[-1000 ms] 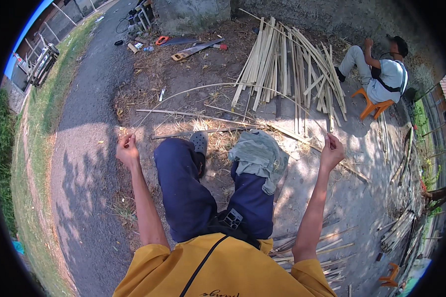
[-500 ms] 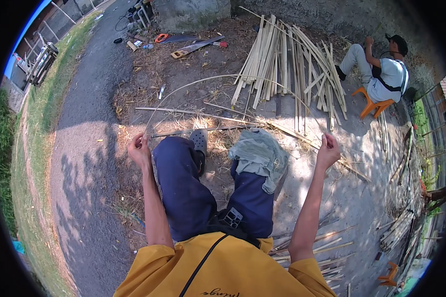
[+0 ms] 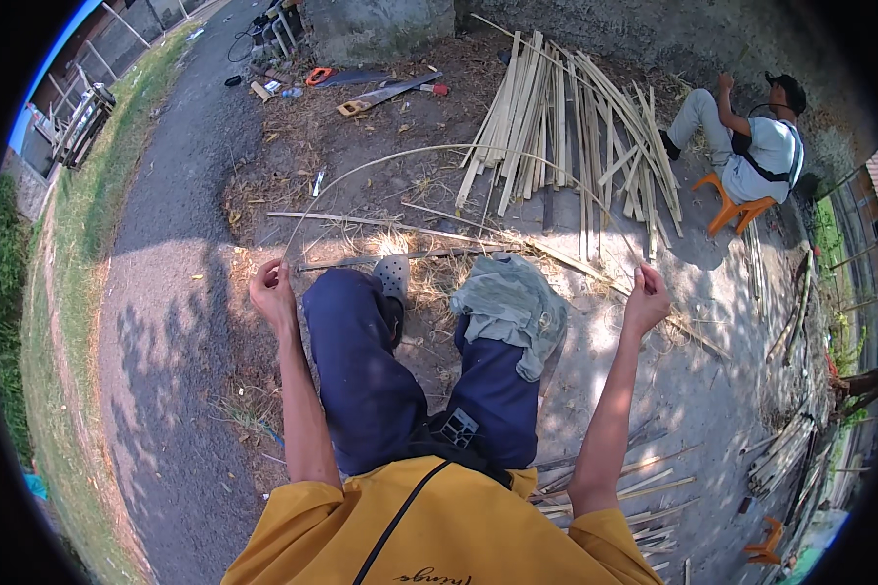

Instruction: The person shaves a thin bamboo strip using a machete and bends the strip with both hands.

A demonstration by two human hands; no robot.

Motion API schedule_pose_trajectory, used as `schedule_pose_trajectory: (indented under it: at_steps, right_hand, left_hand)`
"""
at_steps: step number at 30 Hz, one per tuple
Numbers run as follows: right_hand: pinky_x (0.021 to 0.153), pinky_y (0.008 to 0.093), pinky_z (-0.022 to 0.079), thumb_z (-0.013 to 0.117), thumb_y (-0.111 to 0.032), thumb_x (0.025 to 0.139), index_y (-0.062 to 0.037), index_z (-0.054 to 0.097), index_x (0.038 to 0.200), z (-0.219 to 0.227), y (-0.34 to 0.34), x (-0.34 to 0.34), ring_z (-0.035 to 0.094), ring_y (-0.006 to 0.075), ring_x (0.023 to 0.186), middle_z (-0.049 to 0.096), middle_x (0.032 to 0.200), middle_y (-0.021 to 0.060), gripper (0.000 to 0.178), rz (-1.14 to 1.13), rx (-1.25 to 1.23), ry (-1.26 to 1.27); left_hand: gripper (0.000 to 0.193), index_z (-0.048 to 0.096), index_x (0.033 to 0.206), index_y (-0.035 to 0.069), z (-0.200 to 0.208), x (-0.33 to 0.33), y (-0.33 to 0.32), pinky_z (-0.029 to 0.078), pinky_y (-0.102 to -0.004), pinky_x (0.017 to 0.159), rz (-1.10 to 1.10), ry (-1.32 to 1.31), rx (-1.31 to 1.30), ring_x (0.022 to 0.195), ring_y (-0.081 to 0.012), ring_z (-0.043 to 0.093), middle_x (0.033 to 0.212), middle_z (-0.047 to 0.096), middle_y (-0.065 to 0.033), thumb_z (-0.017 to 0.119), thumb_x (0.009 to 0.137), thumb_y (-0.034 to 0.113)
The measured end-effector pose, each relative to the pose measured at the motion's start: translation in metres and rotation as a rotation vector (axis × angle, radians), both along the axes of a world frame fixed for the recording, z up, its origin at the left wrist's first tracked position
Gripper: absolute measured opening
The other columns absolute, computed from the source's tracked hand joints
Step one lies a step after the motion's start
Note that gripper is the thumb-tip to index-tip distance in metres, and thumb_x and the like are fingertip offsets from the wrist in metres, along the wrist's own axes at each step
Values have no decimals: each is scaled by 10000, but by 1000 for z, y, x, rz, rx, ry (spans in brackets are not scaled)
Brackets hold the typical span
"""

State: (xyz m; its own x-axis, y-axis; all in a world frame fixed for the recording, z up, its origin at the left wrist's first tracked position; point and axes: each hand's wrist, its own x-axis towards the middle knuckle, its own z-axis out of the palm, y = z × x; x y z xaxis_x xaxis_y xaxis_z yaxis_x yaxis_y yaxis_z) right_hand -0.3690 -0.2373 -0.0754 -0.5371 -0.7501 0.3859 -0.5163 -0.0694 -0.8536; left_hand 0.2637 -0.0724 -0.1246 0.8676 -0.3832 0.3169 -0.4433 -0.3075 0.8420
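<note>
A thin, pale bamboo strip (image 3: 429,150) is bent into a wide arch in front of my knees, its middle bowing away from me. My left hand (image 3: 272,291) pinches one end beside my left knee. At the other end, out to the right of my right knee, my right hand (image 3: 647,300) pinches it between thumb and fingers. A crumpled grey-green cloth (image 3: 513,307) drapes over my right knee. Beyond the arch, a large pile of split bamboo strips (image 3: 527,117) lies on the ground.
Two handsaws, one with a wooden handle (image 3: 353,107), lie at the far left. Loose strips (image 3: 390,226) cross the ground by my feet. A person (image 3: 761,146) sits on an orange stool (image 3: 732,205) at the far right. More strips (image 3: 654,487) lie behind my right side.
Both hands stay at nearly the same places on the strip. The top of the arch has risen very slightly away from me.
</note>
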Motion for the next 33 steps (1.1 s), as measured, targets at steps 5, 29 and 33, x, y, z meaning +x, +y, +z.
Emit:
schedule_pose_trajectory:
  at_steps: [5,29,33]
  right_hand:
    - [789,276,601,791,-81,947,-33,819,1100,-6,-1,-8,776,140,861,818,963,84,163,-19,-15,15]
    - [780,269,606,772,-21,937,-24,818,1076,-3,2,-6,777,139,855,814,943,92,146,-9,-7,27]
    - [781,270,604,776,-25,935,-29,819,1078,-5,1,-7,778,141,853,814,936,91,149,-5,-18,-9]
  left_hand:
    - [154,825,1032,135,5,-4,-4,549,-390,753,-3,13,-1,800,-223,657,902,661,-88,852,904,214]
    - [186,830,1038,119,17,-7,-5,526,-362,751,16,-51,-36,794,-191,623,892,612,-67,853,896,237]
    - [178,830,1044,117,9,1,-5,524,-359,746,4,-78,-40,782,-191,612,890,608,-67,843,904,228]
